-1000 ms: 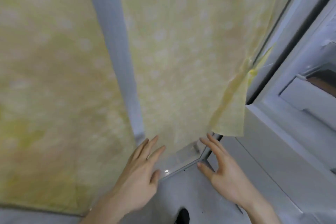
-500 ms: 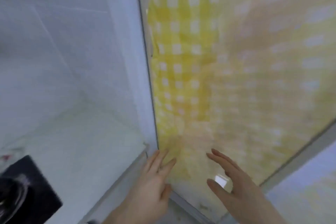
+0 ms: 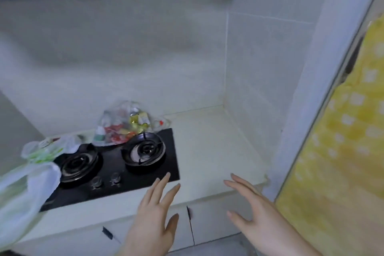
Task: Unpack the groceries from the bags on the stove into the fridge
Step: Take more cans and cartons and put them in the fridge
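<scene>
Left hand [image 3: 153, 216] and right hand [image 3: 259, 220] both spread wide, empty, near the worktop [image 3: 209, 151] edge. 2 grocery bags on the black stove [image 3: 116, 176]: clear bag [image 3: 122, 124] far, greenish bag [image 3: 44, 149] left.

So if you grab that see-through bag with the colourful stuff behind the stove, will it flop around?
Probably yes. The clear bag looks like thin, crinkled plastic, so it should sag. It holds many small packets, which would likely shift and bunch at the bottom. It seems light for its size, though the blur hides what the packets are.
</scene>
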`<state>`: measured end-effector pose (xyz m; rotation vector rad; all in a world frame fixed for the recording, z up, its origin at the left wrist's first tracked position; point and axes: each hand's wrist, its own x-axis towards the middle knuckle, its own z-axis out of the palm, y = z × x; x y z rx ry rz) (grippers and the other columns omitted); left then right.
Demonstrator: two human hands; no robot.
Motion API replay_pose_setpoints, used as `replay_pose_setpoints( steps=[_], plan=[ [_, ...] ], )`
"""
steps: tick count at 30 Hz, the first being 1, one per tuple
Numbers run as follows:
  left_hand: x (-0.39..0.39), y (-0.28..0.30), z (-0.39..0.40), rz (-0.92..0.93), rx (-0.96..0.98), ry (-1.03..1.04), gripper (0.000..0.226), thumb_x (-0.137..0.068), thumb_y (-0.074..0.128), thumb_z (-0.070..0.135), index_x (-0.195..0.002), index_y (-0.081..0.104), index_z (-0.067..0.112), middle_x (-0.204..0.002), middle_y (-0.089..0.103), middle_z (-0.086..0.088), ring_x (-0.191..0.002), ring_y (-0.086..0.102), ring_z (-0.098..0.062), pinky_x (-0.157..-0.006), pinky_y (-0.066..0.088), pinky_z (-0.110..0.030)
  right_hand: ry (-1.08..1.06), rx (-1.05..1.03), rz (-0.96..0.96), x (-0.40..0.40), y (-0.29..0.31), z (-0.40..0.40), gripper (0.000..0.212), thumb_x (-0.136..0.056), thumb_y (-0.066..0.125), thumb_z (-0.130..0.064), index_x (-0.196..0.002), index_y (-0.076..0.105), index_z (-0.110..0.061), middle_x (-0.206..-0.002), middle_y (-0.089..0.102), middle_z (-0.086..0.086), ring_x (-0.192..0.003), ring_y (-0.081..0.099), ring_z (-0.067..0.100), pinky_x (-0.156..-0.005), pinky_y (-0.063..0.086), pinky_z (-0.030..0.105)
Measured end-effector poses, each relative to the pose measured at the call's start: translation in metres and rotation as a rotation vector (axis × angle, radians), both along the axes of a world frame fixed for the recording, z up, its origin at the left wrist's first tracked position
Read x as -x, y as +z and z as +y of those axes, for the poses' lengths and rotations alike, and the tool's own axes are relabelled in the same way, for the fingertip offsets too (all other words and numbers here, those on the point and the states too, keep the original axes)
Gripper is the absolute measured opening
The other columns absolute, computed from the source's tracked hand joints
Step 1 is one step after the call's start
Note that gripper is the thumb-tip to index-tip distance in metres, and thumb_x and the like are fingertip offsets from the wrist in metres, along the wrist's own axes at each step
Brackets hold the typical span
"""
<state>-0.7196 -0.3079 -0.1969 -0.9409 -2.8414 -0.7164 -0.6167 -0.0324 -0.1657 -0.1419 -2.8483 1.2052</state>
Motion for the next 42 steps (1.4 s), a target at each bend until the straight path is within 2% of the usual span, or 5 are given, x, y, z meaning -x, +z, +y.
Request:
replay_pose_setpoints(
  steps=[7,16,22,29,42],
  plan=[
    [0.029,-0.003,-0.129,0.033,-0.003,0.253,0.069,-0.079,0.059,0.039,-0.147,0.047,0.037,-0.167,0.030,0.006,-0.148,0.034,-0.025,-0.099,0.053,-0.048,0.224,-0.047,0.037,0.093,0.016,-0.088,0.058,-0.096,0.067,-0.041,-0.134,0.030,-0.066,-0.150,0.011,-0.049,-0.125,0.010,-0.042,-0.099,0.008,-0.009],
    [0.049,-0.007,-0.229,0.036,0.005,0.465,0.070,-0.077,0.065,0.037,-0.146,0.049,0.038,-0.167,0.029,0.007,-0.148,0.038,-0.029,-0.104,0.048,-0.046,0.426,-0.025,0.010,0.182,0.008,-0.194,0.059,-0.094,0.066,-0.048,-0.143,0.037,-0.062,-0.153,0.013,-0.050,-0.135,0.025,-0.027,-0.119,0.026,0.015],
    [0.066,-0.016,-0.278,-0.006,0.040,0.636,0.072,-0.074,0.062,0.045,-0.144,0.050,0.042,-0.167,0.024,0.016,-0.145,0.045,-0.029,-0.100,0.053,-0.048,0.567,-0.038,-0.031,0.239,0.011,-0.237,0.056,-0.093,0.067,-0.047,-0.133,0.035,-0.069,-0.146,0.012,-0.055,-0.125,0.019,-0.038,-0.110,0.022,0.005],
    [0.101,-0.011,-0.295,-0.039,0.049,0.801,0.068,-0.072,0.068,0.037,-0.139,0.059,0.034,-0.162,0.037,0.005,-0.143,0.047,-0.035,-0.105,0.049,-0.050,0.699,-0.029,-0.066,0.324,0.010,-0.266,0.059,-0.095,0.065,-0.051,-0.146,0.036,-0.059,-0.149,0.011,-0.052,-0.123,0.014,-0.036,-0.116,0.022,0.015],
    [0.164,0.005,-0.327,-0.121,-0.013,0.981,0.064,-0.094,0.057,0.043,-0.153,0.032,0.046,-0.164,-0.004,0.029,-0.157,0.003,-0.009,-0.125,0.021,-0.033,0.937,-0.108,-0.096,0.436,0.004,-0.340,0.068,-0.096,0.062,-0.053,-0.155,0.027,-0.052,-0.160,0.005,-0.040,-0.152,0.012,-0.007,-0.123,0.020,0.024]
  ],
)
